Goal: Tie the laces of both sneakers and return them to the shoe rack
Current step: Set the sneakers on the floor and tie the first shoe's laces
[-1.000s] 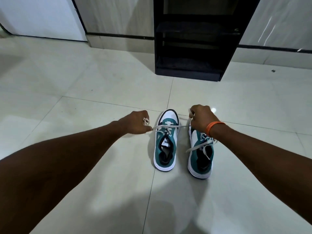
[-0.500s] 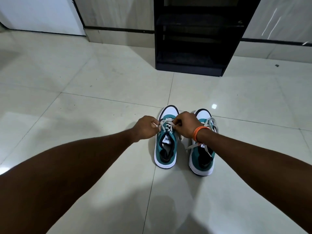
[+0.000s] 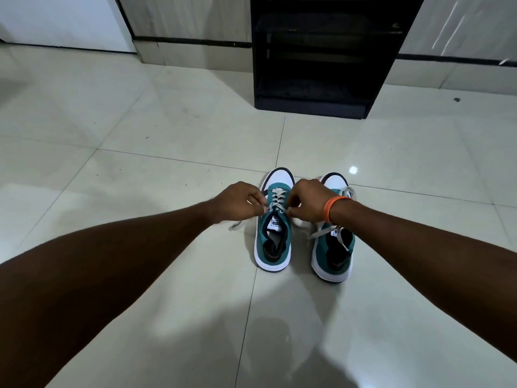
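Two teal-and-white low-top sneakers stand side by side on the glossy pale-tiled floor (image 3: 167, 152), toes pointing away from me toward the black open-fronted shoe rack (image 3: 321, 51), which stands well apart from them against the wall.

Head view: my left hand (image 3: 237, 204) and my right hand (image 3: 309, 201) meet over the left-side sneaker (image 3: 275, 239), one at each side of its grey-white laces (image 3: 277, 198). Each hand is closed, thumb and forefinger pinching a strand of lace near the top eyelets, just above the white tongue label. A loose lace end (image 3: 236, 225) trails out under my left wrist onto the floor. The laces are crossed up the front of this sneaker; no finished bow is visible. An orange band (image 3: 333, 207) circles my right wrist. My right forearm passes over the right-side sneaker (image 3: 334, 247), whose laces (image 3: 340, 238) lie slack and untied across its dark opening. Both sneakers rest flat on their white soles, near each other but not touching.
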